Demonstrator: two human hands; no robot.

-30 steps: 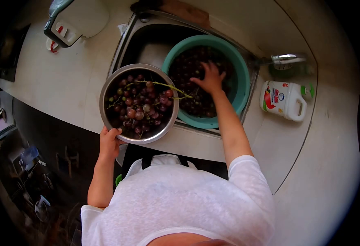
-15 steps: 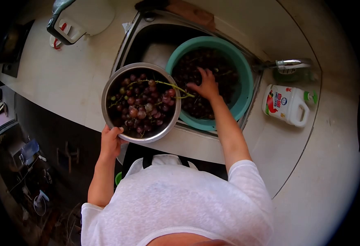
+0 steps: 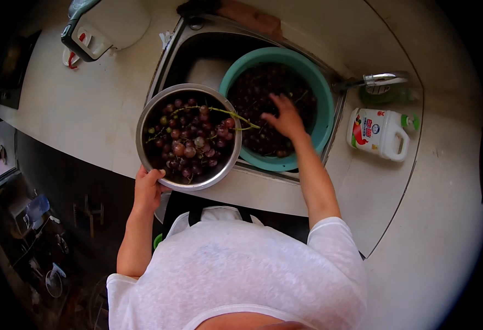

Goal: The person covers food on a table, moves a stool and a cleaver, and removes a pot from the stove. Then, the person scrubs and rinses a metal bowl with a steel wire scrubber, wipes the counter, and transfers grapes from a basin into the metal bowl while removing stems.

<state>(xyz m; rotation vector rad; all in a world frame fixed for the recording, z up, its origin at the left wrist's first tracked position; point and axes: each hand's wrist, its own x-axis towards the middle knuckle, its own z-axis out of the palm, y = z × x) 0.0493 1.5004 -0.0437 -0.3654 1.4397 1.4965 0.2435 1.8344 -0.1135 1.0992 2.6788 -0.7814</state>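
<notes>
My left hand [image 3: 149, 186] grips the near-left rim of a round steel bowl [image 3: 141, 127], thumb on top and the other fingers underneath. Inside it lie red-purple grapes [image 3: 189, 140], with a green stem reaching over the right rim. My right hand [image 3: 286, 116], fingers spread and holding nothing, is over the teal basin [image 3: 324, 107] to the right. Dark grapes [image 3: 258, 110] fill that basin. Whether my fingertips touch them I cannot tell.
The basin sits in a steel sink [image 3: 208, 66] with a chrome faucet [image 3: 384, 80] at its right. A white jug with a green cap [image 3: 370, 132] stands on the right counter. At the upper left is a large pale kettle-like container [image 3: 123, 25].
My right hand has shifted slightly right and toward me over the basin. The steel bowl stays in my left hand. The counter view has moved slightly left.
</notes>
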